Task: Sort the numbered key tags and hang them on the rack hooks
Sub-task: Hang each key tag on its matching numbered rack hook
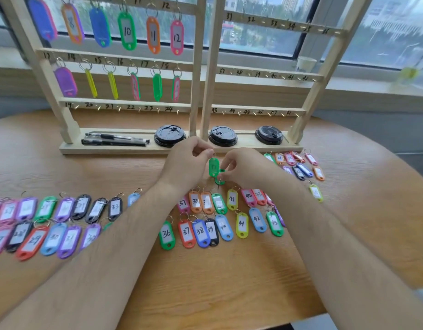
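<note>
My left hand (pixel 186 160) pinches the ring of a green key tag (pixel 213 166) that hangs upright just in front of the wooden rack (pixel 124 148). My right hand (pixel 243 167) pinches a second green tag (pixel 220 175), partly hidden behind the first. Two rows of numbered tags (pixel 220 217) lie flat on the table below my hands. More tags (pixel 48 222) lie in rows at the left, under my left forearm. On the rack, tags up to 18 hang from hooks (pixel 127 30); the hooks of row 19 to 24 (pixel 120 108) and of the right-hand rack (pixel 272 75) are bare.
Two black pens (pixel 115 139) and three black cup lids (pixel 169 135) lie on the rack's base. A loose heap of tags (pixel 298 163) sits at the right of the base, with a yellow-green tag (pixel 315 192) apart from it. A paper cup (pixel 305 64) stands on the window sill.
</note>
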